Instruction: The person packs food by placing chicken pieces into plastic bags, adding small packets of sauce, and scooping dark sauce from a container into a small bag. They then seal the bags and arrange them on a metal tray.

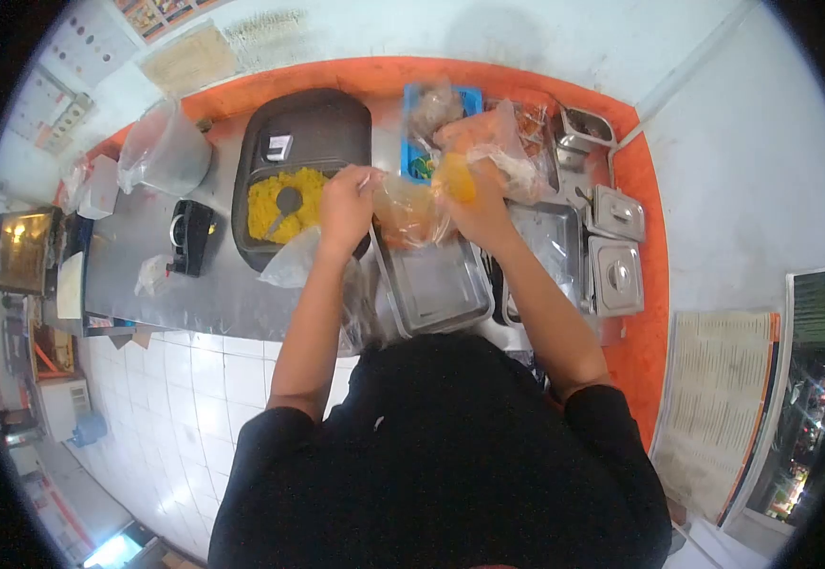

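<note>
A clear plastic bag with something orange low inside or behind it stretches between my two hands. My left hand pinches its left edge. My right hand is closed at its right side, with a translucent yellow object at the fingers; its kind I cannot make out. Below the bag lies a shallow metal tray. Left of my left hand, a black tub holds yellow rice-like food with a dark scoop in it. Another plastic bag lies by my left wrist.
Behind my right hand stand a blue basket and an orange-filled plastic bag. Lidded metal containers line the right side. A clear bucket and a black device sit on the left counter. The wall rises behind.
</note>
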The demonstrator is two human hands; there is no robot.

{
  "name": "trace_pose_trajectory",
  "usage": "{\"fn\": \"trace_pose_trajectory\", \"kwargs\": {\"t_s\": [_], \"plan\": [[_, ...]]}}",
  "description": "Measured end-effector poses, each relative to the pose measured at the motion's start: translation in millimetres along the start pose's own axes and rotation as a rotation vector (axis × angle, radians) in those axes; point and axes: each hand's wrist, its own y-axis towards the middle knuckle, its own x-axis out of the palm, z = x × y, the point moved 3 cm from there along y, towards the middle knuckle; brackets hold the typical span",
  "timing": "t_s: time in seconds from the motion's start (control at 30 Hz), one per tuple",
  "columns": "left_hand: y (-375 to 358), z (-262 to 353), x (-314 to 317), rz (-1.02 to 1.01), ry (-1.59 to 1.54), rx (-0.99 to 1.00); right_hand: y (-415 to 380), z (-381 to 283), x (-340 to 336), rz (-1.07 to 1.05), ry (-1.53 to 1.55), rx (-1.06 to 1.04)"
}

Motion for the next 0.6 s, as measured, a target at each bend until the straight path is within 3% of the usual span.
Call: {"fn": "trace_pose_trajectory", "kwargs": {"t_s": [0.1, 0.2, 0.3, 0.4, 0.5, 0.57, 0.6], "plan": [[-3, -8, -2, 0.105, -0.092, -0.033, 4, -16, -5, 0.104, -0.055, -0.048], [-2, -7, -5, 0.114, -0.082, -0.067, 17, 3, -1, 0.045, 0.092, -0.015], [-1, -8, -8, 0.238, -0.233, -0.002, 23, 16, -6, -0.002, 0.045, 0.026], [-8, -8, -15, 0.373, -0.073, -0.033, 28, 27, -12, 0.105, 0.136, 0.064], [-52, 11, -15, 0.465, 0.068, -0.029, 25, 31, -15, 0.051, 0.259, 0.08], [-95, 10, 14, 0.167, 0.223, -0.133, 21, 20, -19, 0.153, 0.295, 0.118], [-117, 1, 33, -0.034, 0.23, -0.026, 21, 14, -22, 0.199, 0.311, 0.135]]}}
